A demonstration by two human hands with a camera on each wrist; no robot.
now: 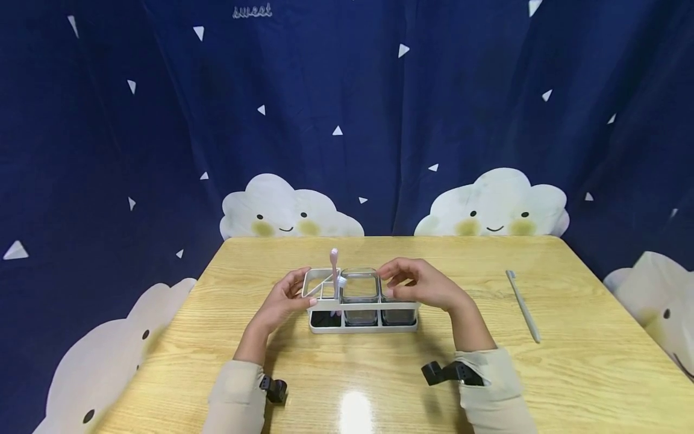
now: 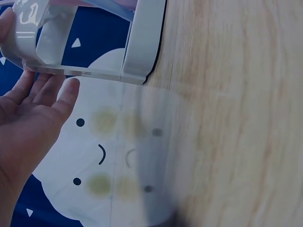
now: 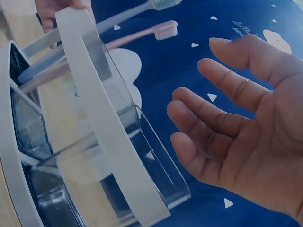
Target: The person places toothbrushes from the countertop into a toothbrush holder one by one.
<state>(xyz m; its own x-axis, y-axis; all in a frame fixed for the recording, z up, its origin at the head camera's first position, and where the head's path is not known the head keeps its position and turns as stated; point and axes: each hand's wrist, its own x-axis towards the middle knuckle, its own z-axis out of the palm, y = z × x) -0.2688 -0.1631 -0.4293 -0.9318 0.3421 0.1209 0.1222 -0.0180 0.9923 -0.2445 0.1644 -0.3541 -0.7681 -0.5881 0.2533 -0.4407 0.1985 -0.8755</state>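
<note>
Left hand [image 1: 279, 305] seemingly pinches one rack [image 1: 362, 306] holding two cups [image 1: 360, 290]; right hand [image 1: 425, 284] hangs loose.

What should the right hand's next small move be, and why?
Probably move the right hand toward the loose toothbrush on the table: that hand is empty, and two other toothbrushes already stand in the holder.

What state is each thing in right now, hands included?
White holder: upright on the table
Pink toothbrush: standing head up in the holder's left end
Blue toothbrush: head up beside it
Middle clear cup: upright, seated in the holder
Right clear cup: upright, seated alongside
Grey toothbrush: lying on the table
Left hand: holding the holder's left end
Right hand: fingers loosely bent, holding nothing
</note>
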